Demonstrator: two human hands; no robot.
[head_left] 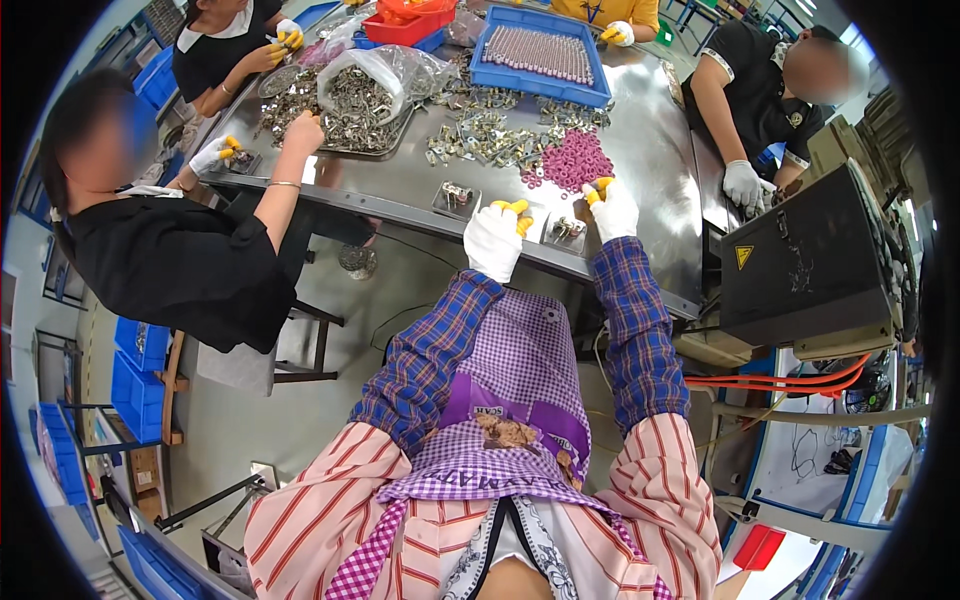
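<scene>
Both my hands wear white gloves with yellow fingertips. My left hand (493,240) is at the table's near edge, its fingers curled together; whatever it holds is too small to make out. Just beyond it, to the left, a small metal fixture (457,197) stands on the table. My right hand (614,213) is closed in a pinch at the near right side of a pile of pink rings (572,160); I cannot make out anything between its fingers. Between my hands is a second small fixture (566,232) with metal parts. Loose metal fittings (478,138) lie beyond, left of the rings.
A blue tray (545,92) with rows of pinkish parts sits farther back on the metal table (655,165). An open bag of metal parts (360,92) lies back left. A dark machine box (800,265) stands at right. Co-workers (185,255) work around the table.
</scene>
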